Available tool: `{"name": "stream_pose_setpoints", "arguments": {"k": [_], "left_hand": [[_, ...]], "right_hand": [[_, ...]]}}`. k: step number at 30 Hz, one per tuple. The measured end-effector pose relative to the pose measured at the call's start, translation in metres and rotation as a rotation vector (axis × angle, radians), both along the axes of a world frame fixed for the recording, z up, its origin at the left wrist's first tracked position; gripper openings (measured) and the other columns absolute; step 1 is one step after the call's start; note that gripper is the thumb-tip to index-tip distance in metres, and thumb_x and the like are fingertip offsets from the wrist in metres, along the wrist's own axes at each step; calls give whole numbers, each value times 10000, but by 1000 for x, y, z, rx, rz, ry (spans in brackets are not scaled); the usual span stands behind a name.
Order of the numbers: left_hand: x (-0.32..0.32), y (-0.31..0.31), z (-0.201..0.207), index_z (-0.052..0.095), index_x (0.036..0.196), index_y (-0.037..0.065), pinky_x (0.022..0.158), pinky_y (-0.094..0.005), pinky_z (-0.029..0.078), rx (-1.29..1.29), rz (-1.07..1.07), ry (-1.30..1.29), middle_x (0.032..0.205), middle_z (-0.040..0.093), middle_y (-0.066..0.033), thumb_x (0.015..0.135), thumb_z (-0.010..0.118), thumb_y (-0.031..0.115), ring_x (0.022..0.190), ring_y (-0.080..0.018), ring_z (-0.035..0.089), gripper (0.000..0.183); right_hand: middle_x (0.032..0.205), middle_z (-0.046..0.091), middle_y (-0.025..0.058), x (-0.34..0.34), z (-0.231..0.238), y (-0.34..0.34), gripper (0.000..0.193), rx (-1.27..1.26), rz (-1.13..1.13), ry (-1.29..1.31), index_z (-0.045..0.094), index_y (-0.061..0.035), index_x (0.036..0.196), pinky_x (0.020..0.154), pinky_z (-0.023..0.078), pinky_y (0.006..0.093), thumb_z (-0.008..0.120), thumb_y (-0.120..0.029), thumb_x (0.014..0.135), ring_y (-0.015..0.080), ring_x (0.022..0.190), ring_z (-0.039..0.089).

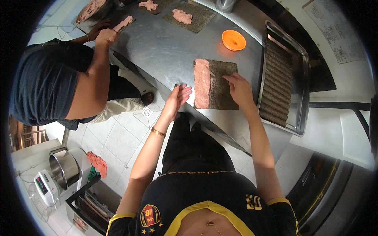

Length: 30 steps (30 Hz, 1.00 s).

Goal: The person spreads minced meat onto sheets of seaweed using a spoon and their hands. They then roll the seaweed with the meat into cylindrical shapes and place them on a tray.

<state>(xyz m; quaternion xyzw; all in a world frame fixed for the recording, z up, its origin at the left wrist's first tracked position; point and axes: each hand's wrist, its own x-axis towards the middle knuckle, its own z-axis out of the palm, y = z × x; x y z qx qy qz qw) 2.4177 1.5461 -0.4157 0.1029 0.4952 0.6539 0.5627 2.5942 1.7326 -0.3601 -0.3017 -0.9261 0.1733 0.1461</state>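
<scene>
A dark green seaweed sheet (223, 94) lies flat at the near edge of the metal table. Pink meat paste (202, 86) covers its left part in a smooth upright band. Over the bare right part is my right hand (239, 88), thumb and fingers pinched together. A small greyish sliver (212, 73) shows at the paste's edge near the fingertips; whether the hand grips it, or anything else, is unclear. My left hand (179, 98) hovers left of the sheet, apart from it, palm turned up and fingers spread, with nothing in it.
Beyond the sheet stands an orange bowl (234, 40). A metal tray (303, 86) of dark seaweed rolls (277, 82) borders the right side. Farther back lies another sheet (201, 20) with a pink lump (182, 16). At left, a co-worker's hands (105, 36) handle paste near a metal bowl (94, 11).
</scene>
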Motion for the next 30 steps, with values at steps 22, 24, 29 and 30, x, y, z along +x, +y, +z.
{"name": "stream_pose_setpoints", "arguments": {"k": [22, 24, 29, 30], "left_hand": [[-13, 33, 3, 291, 1332, -27, 957, -348, 455, 39, 6, -75, 1249, 508, -185, 982, 269, 463, 1141, -233, 521, 603], [-13, 33, 3, 293, 1330, -26, 956, -351, 456, 43, 3, -76, 1250, 507, -186, 981, 270, 466, 1141, -234, 520, 604], [-12, 33, 5, 293, 1327, -27, 956, -369, 458, 48, 7, -79, 1255, 502, -194, 978, 267, 476, 1150, -244, 517, 612], [-12, 33, 5, 289, 1329, -27, 955, -373, 459, 53, 5, -83, 1255, 502, -196, 977, 268, 478, 1151, -248, 517, 616]], "right_hand": [[953, 590, 92, 4, 21, -3, 301, -39, 359, -426, 688, -133, 991, 818, 480, 402, 502, -19, 785, 289, 938, 586], [932, 596, 94, 12, 32, -1, 292, -95, 390, -412, 690, -126, 992, 811, 478, 398, 512, -27, 783, 285, 928, 590], [888, 590, 74, 7, 37, 9, 274, -33, 337, -219, 686, -110, 995, 738, 483, 370, 549, -22, 774, 256, 851, 593], [888, 590, 74, 0, 33, 12, 274, 23, 326, -217, 686, -112, 996, 739, 484, 369, 549, -24, 775, 255, 853, 594]]}}
